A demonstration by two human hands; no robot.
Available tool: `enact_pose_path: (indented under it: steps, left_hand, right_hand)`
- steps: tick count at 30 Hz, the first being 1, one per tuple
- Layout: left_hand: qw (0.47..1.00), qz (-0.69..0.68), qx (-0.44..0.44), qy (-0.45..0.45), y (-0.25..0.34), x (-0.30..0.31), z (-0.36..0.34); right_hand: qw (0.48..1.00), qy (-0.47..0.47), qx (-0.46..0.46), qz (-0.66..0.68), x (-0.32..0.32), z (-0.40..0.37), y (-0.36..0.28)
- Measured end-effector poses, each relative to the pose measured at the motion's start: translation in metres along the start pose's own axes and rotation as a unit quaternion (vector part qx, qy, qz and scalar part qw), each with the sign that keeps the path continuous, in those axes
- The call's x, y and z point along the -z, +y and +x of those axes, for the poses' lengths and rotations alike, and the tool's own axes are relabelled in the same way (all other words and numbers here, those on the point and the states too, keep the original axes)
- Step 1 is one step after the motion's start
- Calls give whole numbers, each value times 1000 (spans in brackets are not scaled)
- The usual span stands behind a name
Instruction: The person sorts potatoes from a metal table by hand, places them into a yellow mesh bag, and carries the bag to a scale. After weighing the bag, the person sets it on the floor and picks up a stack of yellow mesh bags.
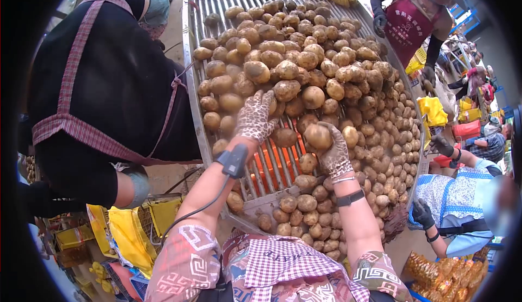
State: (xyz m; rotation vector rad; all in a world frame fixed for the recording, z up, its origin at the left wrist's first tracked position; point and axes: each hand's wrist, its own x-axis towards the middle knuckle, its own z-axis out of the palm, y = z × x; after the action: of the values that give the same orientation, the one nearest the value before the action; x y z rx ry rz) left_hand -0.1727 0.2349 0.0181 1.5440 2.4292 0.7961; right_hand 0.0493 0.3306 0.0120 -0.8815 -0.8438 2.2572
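Observation:
A large heap of potatoes [304, 57] covers a metal rack of parallel bars [274, 163]. Orange shows between the bars below. My left hand [254, 118], in a leopard-print glove, reaches over the left part of the heap, its fingers spread against the potatoes; I see nothing gripped in it. My right hand [334, 152], gloved the same way, has its fingers around a potato [318, 137] just above the bars. Another potato [284, 137] lies on the bars between my two hands. More potatoes [310, 215] lie near the front edge, below my right hand.
A person in dark clothes [109, 79] bends close at the left of the rack. Across it stands a person in a maroon apron [410, 25]; another in blue [457, 198] is at the right. Yellow bags [130, 237] are at lower left, a bagged load [448, 275] at lower right.

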Motion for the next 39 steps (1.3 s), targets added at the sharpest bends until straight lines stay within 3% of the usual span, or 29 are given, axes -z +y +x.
enact_pose_path:
  steps: [1, 2, 3, 4, 5, 6, 7, 8, 9, 10, 12, 14, 16, 18, 19, 20, 21, 22, 23, 25, 26, 28, 30, 32, 34, 36, 37, 38, 39]
  left_hand:
    - [999, 35, 27, -31, 5, -2, 5]
    - [994, 72, 55, -55, 8, 0, 12]
    - [996, 75, 52, -24, 9, 1, 17]
    - [995, 59, 68, -47, 8, 3, 21]
    - [998, 0, 54, -34, -1, 3, 21]
    - [997, -59, 39, -21, -10, 3, 20]
    - [969, -223, 98, -42, -13, 9, 17]
    - [970, -222, 97, -36, -14, 14, 5]
    - [868, -469, 159, -38, -13, 19, -13]
    - [699, -683, 209, -38, -14, 20, -36]
    - [502, -821, 245, -120, -29, 9, -84]
    - [412, -801, 413, -135, -31, -17, -127]
    - [525, -696, 473, -127, -15, -22, -153]
    - [537, -698, 444, -166, -16, -44, -164]
    - [485, -709, 474, -197, -13, -54, -168]
    - [433, -723, 495, -212, -13, -57, -167]
    - [436, -741, 483, -165, -12, -52, -165]
    - [455, -755, 438, -175, -7, -48, -167]
    - [474, -763, 396, -191, -2, -42, -171]
    - [492, -768, 359, -197, -4, -28, -187]
    - [494, -769, 353, -199, -7, -21, -194]
    - [491, -771, 351, -203, -17, -12, -212]
    - [406, -868, 226, -175, -41, 6, -244]
    - [406, -893, 170, -98, -50, 30, -270]
    - [401, -899, 169, -44, -60, 66, -300]
    - [439, -877, 196, 13, -87, 78, -338]
    - [411, -889, 201, -9, -104, 84, -358]
    - [333, -890, 310, 35, -117, 79, -382]
    - [365, -883, 284, 78, -117, 94, -394]
  right_hand:
    - [1000, 0, -26, -10, 3, -1, -3]
    - [988, -43, -19, -145, 8, 6, -2]
    - [949, -52, 23, -309, 1, 11, 2]
    - [883, -58, 66, -462, -7, 15, 9]
    - [801, -61, 43, -594, -37, 5, -2]
    - [671, -52, 6, -740, -62, 4, -7]
    - [597, -93, -14, -797, -73, 6, -7]
    - [517, -131, -35, -845, -79, 6, -5]
    - [482, -162, -76, -857, -83, 10, -5]
    - [480, -165, -77, -858, -79, 18, -2]
    - [475, -237, -62, -845, -64, 36, 3]
    - [472, -279, -58, -835, -57, 46, 4]
    - [452, -313, -128, -825, -66, 46, 2]
    - [467, -331, -116, -812, -46, 47, 13]
    - [484, -357, -92, -793, -38, 48, 16]
    - [573, -365, -71, -731, -1, 50, 23]
    - [574, -426, -22, -699, -32, 19, 16]
    - [603, -328, -130, -716, -64, -8, 10]
    - [670, -322, -163, -649, -32, -2, 23]
    - [748, -260, -237, -563, -66, -40, 18]
    - [735, -276, -199, -587, -59, -39, 23]
    - [777, -272, -224, -522, -95, -63, 19]
    - [803, -309, -207, -466, -120, -76, 28]
    - [787, -358, -168, -474, -154, -87, 52]
    - [780, -394, -215, -436, -181, -89, 87]
    - [769, -414, -231, -429, -206, -89, 128]
    - [761, -434, -234, -421, -213, -92, 150]
    - [756, -442, -236, -421, -218, -95, 172]
    - [757, -443, -284, -387, -226, -95, 196]
